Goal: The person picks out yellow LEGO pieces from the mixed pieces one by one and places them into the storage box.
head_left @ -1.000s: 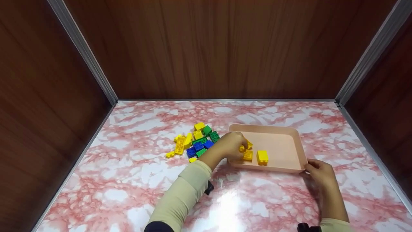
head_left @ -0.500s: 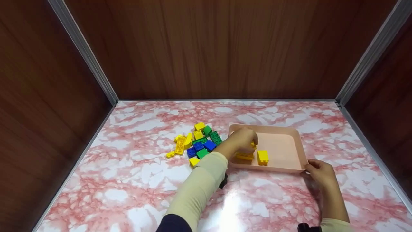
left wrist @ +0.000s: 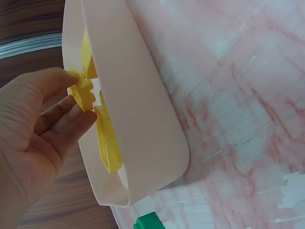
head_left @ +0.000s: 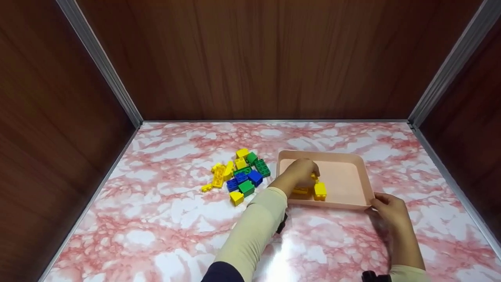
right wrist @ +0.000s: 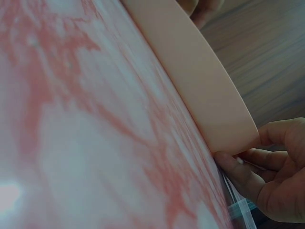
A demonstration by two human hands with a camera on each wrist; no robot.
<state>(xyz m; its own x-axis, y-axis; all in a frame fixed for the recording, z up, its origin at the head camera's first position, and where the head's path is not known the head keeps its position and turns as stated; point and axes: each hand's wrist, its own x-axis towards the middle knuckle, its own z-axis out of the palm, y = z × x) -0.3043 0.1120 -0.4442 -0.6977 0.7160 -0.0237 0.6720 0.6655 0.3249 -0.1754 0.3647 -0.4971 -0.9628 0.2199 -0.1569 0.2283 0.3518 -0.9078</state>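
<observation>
A peach tray (head_left: 344, 204) lies on the marbled table. Over its left part, the left hand (head_left: 303, 173) pinches a small yellow brick; in the left wrist view this studded brick (left wrist: 83, 94) is between thumb and fingertips, just inside the tray wall (left wrist: 138, 119). Another yellow brick (head_left: 319, 191) sits in the tray near its front wall, and a further yellow piece (head_left: 300, 190) is partly hidden beneath the left hand. The right hand (head_left: 392, 210) grips the tray's front right corner, its thumb low against the corner in the right wrist view, where the hand (right wrist: 281, 167) shows at the edge.
Left of the tray lies a loose group of yellow, green and blue bricks, among them a green brick (head_left: 246, 188), a blue brick (head_left: 255, 178) and a yellow brick (head_left: 236, 198). Wood-patterned panels (head_left: 274, 58) with metal edging enclose the table at the back and sides.
The left hand has moved to the right within the tray, and bricks of the loose group once behind its arm now show. The right hand and tray have stayed about the same.
</observation>
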